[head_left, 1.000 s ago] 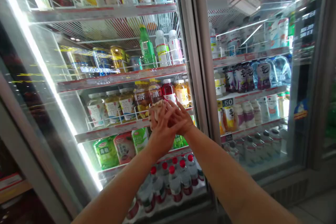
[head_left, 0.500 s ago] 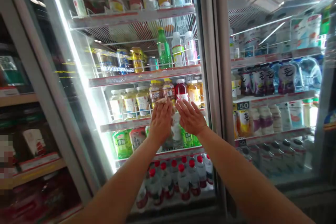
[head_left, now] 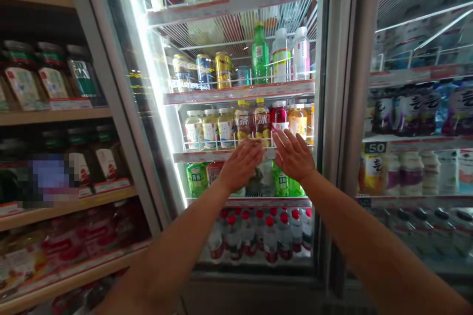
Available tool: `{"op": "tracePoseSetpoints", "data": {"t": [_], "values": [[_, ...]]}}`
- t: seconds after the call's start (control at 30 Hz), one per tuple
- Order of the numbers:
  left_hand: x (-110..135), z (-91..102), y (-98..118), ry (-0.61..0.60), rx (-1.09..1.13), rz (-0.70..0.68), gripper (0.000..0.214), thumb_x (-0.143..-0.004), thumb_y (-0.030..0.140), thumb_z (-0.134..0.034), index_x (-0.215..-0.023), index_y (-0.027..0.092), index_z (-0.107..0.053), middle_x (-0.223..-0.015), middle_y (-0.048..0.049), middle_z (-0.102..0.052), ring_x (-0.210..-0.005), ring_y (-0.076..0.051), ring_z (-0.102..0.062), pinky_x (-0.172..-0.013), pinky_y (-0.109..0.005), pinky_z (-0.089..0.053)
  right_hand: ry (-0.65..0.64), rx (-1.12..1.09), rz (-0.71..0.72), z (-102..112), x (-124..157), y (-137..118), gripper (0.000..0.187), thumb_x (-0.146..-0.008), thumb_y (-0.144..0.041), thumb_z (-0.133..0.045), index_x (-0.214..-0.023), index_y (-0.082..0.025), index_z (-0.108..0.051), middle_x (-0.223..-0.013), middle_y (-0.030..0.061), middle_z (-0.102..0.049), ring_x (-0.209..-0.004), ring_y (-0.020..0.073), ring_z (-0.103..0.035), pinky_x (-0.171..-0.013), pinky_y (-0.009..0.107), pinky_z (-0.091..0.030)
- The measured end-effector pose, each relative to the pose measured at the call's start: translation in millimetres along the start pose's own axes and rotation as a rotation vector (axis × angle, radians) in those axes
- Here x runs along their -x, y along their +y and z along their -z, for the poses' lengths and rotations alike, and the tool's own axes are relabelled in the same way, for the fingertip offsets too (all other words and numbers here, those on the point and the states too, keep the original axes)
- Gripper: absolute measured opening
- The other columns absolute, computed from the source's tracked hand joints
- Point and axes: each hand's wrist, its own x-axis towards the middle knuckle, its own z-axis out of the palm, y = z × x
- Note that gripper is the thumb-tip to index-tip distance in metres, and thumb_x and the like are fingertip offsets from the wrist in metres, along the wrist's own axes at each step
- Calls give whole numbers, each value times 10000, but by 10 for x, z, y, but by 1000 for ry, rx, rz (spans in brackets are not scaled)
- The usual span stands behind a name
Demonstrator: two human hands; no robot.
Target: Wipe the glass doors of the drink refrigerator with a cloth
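1. Wooden shelves point(head_left: 55, 116) line the far left, bearing rows of dark-capped bottles point(head_left: 22, 76).
2. Next comes a bright light strip point(head_left: 142, 24), slanting down the side of a lit drinks cooler, with 3 pale-labelled bottles point(head_left: 210, 130) near it at the front of a middle shelf.
3. Fingers stretched out and close together, the left hand point(head_left: 243, 163) is raised before that shelf. I cannot tell whether it holds anything or touches glass; a pale patch past its fingertips is unclear.
4. Just above it in view stand 2 brown bottles point(head_left: 260, 118) with yellow caps, upright.
5. Beside them, the red-drink bottle point(head_left: 280, 112) stands upright, partly covered by fingertips; a green pouch point(head_left: 281, 181) sits on the shelf below.
6. Spread and with nothing visible in its grasp, the right hand point(head_left: 295, 155) is apart from the left.
7. At far right, past a metal post point(head_left: 342, 108), is another cooler with a "50" sign point(head_left: 375, 147).
8. My judgement: the step is a 2-handed reach, palms flat; moving from here calls for watching the gap to the cooler front, which is hard to read.
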Motion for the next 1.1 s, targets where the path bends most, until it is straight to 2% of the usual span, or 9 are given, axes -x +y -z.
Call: {"op": "tracePoseSetpoints", "data": {"t": [0.17,0.27,0.43,0.53,0.7,0.8,0.9,1.0,1.1], "values": [[259,123,-545,235,-93,347,660,-1016,202,-403,-1628,131,-167,-1672,-168,-249,-1580,-285,-121,-1290,-540,-208,-32,24,1,4,3,-2,752,-992,-237,-471,-1646,-140,-113,-1550,133,-509,-1483,280,-398,-1254,477,-241],[227,97,-513,293,-108,480,686,-1019,230,-396,-1637,132,-113,-1691,-175,-175,-1585,-307,-54,-1288,-580,-183,-62,18,-11,-1,10,3,757,-1004,-246,-446,-1652,-165,-63,-1568,119,-489,-1487,274,-392,-1254,477,-238],[46,-1,-162,42,-64,38,744,-953,143,-454,-1635,208,-166,-1671,-104,-279,-1577,-260,-133,-1298,-523,-212,-77,22,-19,-10,21,11,751,-1009,-247,-428,-1653,-175,-48,-1578,114,-477,-1483,269,-399,-1255,473,-229],[77,29,-243,-39,-52,-78,703,-945,167,-481,-1612,207,-261,-1629,-92,-377,-1567,-243,-190,-1303,-494,-202,-65,40,-10,-3,15,9,747,-1002,-247,-436,-1652,-162,-78,-1569,118,-487,-1485,271,-393,-1252,471,-233],[251,123,-613,145,-157,413,687,-967,270,-489,-1598,103,-277,-1650,-181,-300,-1582,-336,-15,-1279,-613,-146,-15,104,22,9,-2,4,727,-982,-257,-472,-1637,-124,-183,-1522,126,-540,-1456,277,-427,-1249,459,-239],[226,101,-553,206,-190,578,736,-989,308,-477,-1616,62,-180,-1684,-217,-153,-1565,-375,104,-1256,-681,-92,-12,105,21,9,-2,6,719,-983,-258,-472,-1633,-120,-196,-1519,127,-542,-1456,274,-428,-1251,455,-236],[123,30,-267,175,-172,451,720,-1001,299,-459,-1625,97,-161,-1694,-179,-150,-1564,-344,125,-1272,-640,-119,-25,95,15,9,2,9,723,-985,-256,-464,-1636,-123,-181,-1529,126,-532,-1460,270,-425,-1252,457,-236],[61,-14,-39,37,-159,80,665,-990,226,-450,-1613,145,-233,-1675,-121,-262,-1579,-286,26,-1287,-529,-199,-41,78,9,11,0,6,728,-987,-254,-453,-1642,-138,-157,-1543,121,-517,-1464,270,-424,-1252,462,-238],[116,21,-113,-38,-186,-97,627,-973,212,-463,-1583,167,-324,-1643,-88,-351,-1579,-279,-32,-1291,-490,-202,-40,74,0,9,-4,0,726,-993,-256,-444,-1645,-146,-143,-1548,119,-513,-1462,268,-428,-1246,458,-248]]}}
